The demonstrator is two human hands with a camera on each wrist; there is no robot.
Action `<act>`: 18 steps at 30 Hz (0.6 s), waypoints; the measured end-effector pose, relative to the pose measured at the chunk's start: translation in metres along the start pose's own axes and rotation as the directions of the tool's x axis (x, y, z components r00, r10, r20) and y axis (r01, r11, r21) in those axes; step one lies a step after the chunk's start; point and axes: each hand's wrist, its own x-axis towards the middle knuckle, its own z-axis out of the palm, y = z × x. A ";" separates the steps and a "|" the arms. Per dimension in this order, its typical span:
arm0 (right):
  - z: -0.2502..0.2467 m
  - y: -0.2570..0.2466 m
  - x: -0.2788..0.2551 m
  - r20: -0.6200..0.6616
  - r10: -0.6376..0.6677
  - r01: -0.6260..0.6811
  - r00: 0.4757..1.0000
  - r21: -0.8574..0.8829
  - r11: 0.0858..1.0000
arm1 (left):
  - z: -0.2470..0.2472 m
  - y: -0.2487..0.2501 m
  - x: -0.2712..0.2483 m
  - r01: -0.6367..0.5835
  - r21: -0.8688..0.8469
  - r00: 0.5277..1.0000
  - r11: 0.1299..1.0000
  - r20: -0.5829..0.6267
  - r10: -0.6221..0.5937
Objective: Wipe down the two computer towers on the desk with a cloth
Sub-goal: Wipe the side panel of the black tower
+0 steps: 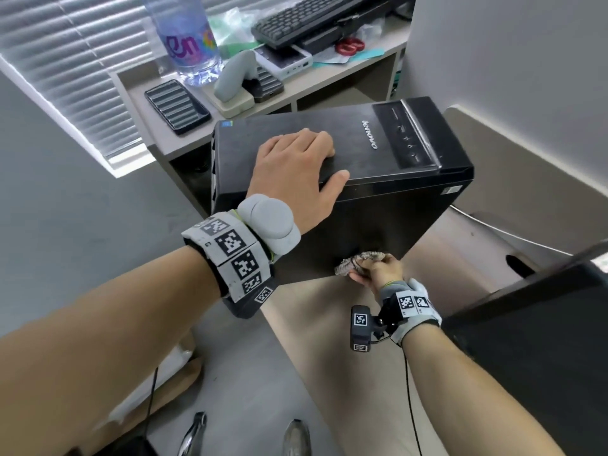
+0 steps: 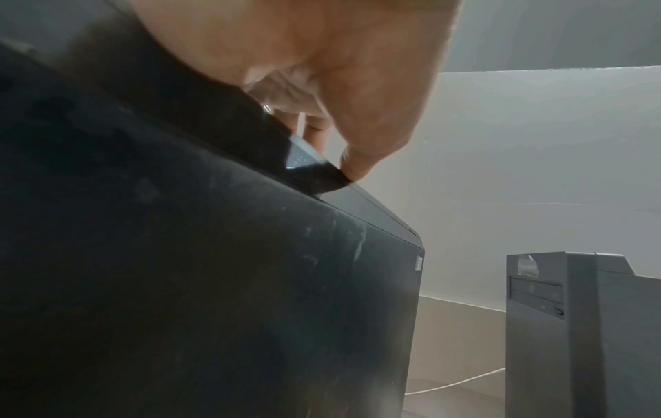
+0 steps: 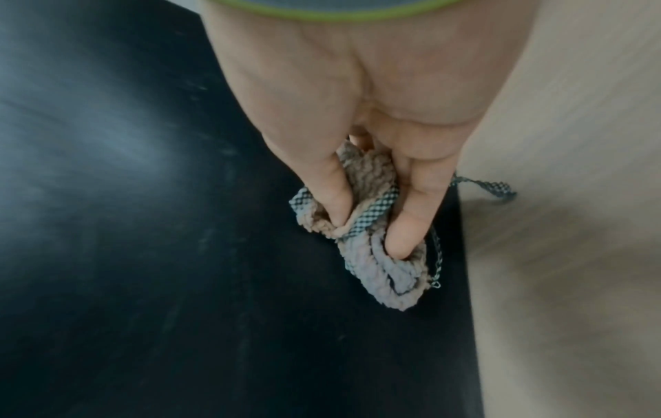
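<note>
A black Lenovo tower [image 1: 378, 159] stands on the beige desk [image 1: 329, 324]. My left hand [image 1: 296, 169] rests on its top, fingers bent, thumb along the near top edge; the left wrist view shows the thumb tip [image 2: 354, 167] pressing there. My right hand [image 1: 378, 271] grips a bunched grey-beige cloth [image 1: 355, 261] and holds it against the tower's near side face, low down by the desk. In the right wrist view the cloth [image 3: 375, 268] is pinched between thumb and fingers on the dusty black panel [image 3: 143, 226]. A second dark tower [image 1: 543, 340] stands to the right.
Behind the tower a low shelf [image 1: 345, 80] carries a water bottle [image 1: 187, 37], a phone [image 1: 177, 105], a keyboard [image 1: 312, 18] and red scissors [image 1: 350, 46]. A white cable [image 2: 458, 381] lies between the towers. Grey partition walls close the right and back.
</note>
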 end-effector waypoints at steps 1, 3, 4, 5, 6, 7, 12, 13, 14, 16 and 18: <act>-0.003 0.001 0.003 -0.025 0.014 -0.015 1.000 -0.010 1.000 | 0.000 0.001 0.000 0.000 0.004 1.000 1.000 -0.001 0.000; -0.007 -0.005 0.004 -0.050 0.006 -0.008 0.999 -0.043 0.999 | -0.001 0.002 0.001 -0.003 0.004 1.000 1.000 0.007 0.003; -0.007 -0.012 0.000 -0.052 -0.014 0.011 0.999 -0.063 0.998 | -0.001 0.001 0.001 0.000 -0.006 1.000 1.000 0.014 0.000; -0.007 -0.020 -0.008 -0.046 -0.044 0.040 0.998 -0.072 0.997 | -0.003 0.001 0.002 0.002 -0.019 1.000 1.000 0.023 -0.002; -0.006 -0.029 -0.017 -0.024 -0.075 0.073 0.997 -0.073 0.995 | -0.004 0.000 0.002 0.002 -0.031 0.999 1.000 0.037 -0.001; -0.004 -0.040 -0.028 0.005 -0.106 0.107 0.994 -0.072 0.992 | -0.006 -0.001 0.003 0.003 -0.050 0.998 0.999 0.058 -0.001; 0.017 -0.098 -0.092 0.105 -0.326 0.336 0.939 -0.089 0.938 | -0.013 -0.008 0.010 -0.005 -0.083 0.986 0.997 0.165 0.018; 0.021 -0.103 -0.101 0.100 -0.366 0.375 0.925 -0.093 0.922 | -0.013 -0.008 0.011 -0.005 -0.079 0.982 0.997 0.187 0.020; 0.026 -0.106 -0.108 0.090 -0.398 0.406 0.913 -0.101 0.908 | -0.012 -0.007 0.012 -0.002 -0.079 0.979 0.997 0.203 0.018; 0.041 -0.101 -0.118 0.096 -0.411 0.420 0.907 -0.106 0.901 | -0.012 -0.007 0.012 -0.001 -0.079 0.980 0.997 0.198 0.017; 0.056 -0.088 -0.124 0.134 -0.365 0.380 0.921 -0.110 0.919 | -0.013 -0.006 0.012 0.006 -0.084 0.981 0.996 0.192 0.010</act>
